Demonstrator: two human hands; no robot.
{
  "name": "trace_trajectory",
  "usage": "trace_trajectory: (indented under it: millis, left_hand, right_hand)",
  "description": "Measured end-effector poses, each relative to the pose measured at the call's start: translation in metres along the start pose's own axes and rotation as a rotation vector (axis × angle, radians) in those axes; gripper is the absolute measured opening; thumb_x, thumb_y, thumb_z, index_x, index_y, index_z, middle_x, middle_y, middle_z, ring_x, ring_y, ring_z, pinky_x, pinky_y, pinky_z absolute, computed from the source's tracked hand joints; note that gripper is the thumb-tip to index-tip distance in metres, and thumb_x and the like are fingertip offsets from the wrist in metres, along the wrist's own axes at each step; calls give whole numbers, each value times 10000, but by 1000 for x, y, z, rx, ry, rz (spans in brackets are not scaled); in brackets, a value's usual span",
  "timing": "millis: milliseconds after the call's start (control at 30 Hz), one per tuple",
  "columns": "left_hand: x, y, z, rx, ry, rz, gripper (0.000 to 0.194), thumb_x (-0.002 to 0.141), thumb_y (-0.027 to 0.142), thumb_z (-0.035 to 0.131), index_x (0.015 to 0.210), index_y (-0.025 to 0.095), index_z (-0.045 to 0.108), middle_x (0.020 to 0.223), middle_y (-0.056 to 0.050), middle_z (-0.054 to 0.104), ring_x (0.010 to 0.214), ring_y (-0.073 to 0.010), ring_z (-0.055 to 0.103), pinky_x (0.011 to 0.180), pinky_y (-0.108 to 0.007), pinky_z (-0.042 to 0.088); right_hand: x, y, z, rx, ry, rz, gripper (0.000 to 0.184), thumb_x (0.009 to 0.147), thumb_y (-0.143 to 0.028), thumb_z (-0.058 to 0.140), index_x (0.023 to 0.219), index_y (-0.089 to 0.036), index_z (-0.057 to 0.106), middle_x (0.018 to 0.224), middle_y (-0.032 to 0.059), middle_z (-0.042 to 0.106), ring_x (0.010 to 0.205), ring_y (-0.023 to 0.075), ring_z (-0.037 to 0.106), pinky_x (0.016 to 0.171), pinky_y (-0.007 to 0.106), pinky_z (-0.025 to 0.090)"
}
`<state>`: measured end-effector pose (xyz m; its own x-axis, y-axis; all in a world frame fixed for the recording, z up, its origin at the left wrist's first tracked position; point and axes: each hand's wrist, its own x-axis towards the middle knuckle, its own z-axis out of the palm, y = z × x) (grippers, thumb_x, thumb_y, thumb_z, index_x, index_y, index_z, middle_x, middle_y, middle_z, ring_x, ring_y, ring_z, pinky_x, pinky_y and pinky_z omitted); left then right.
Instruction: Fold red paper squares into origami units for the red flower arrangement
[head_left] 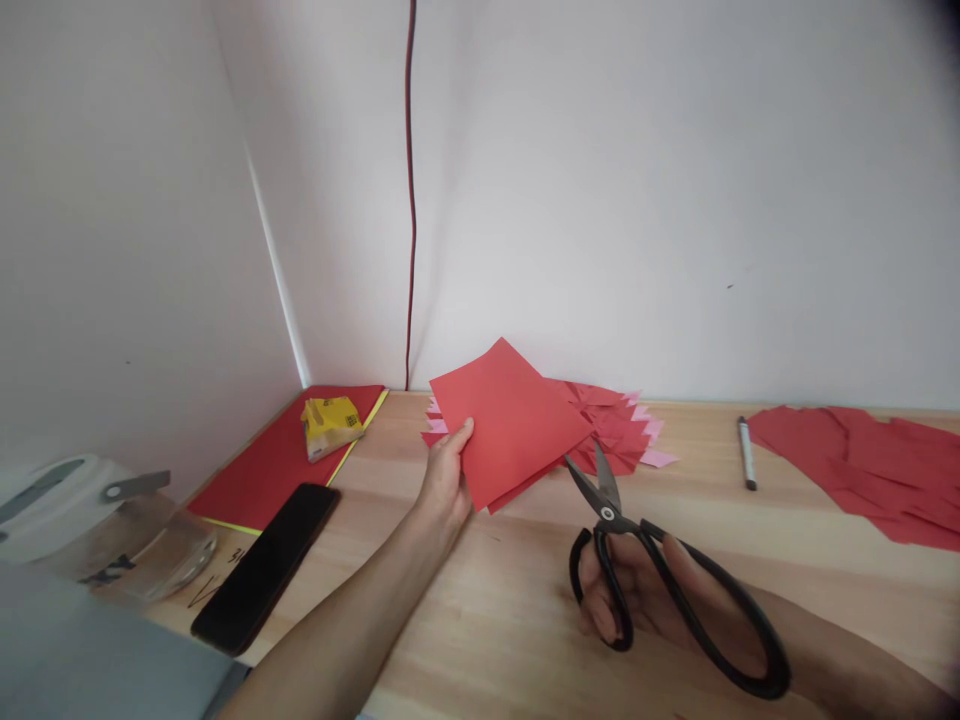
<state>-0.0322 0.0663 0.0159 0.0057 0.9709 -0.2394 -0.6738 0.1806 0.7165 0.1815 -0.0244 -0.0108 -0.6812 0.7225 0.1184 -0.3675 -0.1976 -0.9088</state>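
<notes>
My left hand pinches a folded sheet of red paper, thumb on top and the other fingers hidden beneath. The paper is held above the table with one corner pointing up. A second red layer shows along its lower edge. In my right hand is a pair of scissors with large black handles, fingers through the loops. Their blades are parted, and the tips are close to the paper's right corner; whether they touch it I cannot tell. Behind the paper lie red and pink cut pieces with jagged edges.
On the wooden table, a marker lies beside a pile of red paper scraps at right. To the left are a black phone, a red sheet stack, a yellow packet and a clear bottle. A cable hangs down the wall.
</notes>
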Motion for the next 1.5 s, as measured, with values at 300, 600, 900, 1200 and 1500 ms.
trace_trajectory:
  millis: [300,600,900,1200,1500]
  left_hand:
    - [-6,0,5,57,-71,39,313,767,272,726,1031,110,678,1038,-137,731,1053,-271,670,985,-422,509]
    - [-8,-1,7,96,-145,79,326,772,286,732,1040,109,674,1021,-133,734,1075,-264,659,1012,-408,480]
    - [-6,-2,6,121,-211,113,299,789,278,721,1034,113,676,1046,-118,730,1095,-246,649,1024,-381,468]
    - [-1,-4,2,120,-222,89,303,771,272,739,1014,100,685,1013,-124,738,1065,-249,664,1009,-378,477]
    - [-2,-4,3,115,-212,89,321,760,278,751,1027,110,691,1006,-117,740,1065,-249,664,1017,-386,470]
  right_hand:
    - [1,-1,-12,35,39,-13,667,815,-777,358,993,-211,661,817,82,605,710,194,531,695,321,410]
    - [4,-17,-4,28,46,-36,632,799,-777,397,895,-199,637,804,71,578,710,185,525,676,303,407]
    - [3,-22,-4,14,40,-30,692,787,-796,402,978,-184,665,759,55,582,683,178,528,694,317,402]
    - [2,-23,-4,21,21,-97,663,853,-740,344,992,-179,670,708,37,532,670,175,514,678,300,416]
    - [-5,-23,-4,-24,146,-85,639,910,-681,271,926,-166,649,642,8,465,557,137,432,600,289,405]
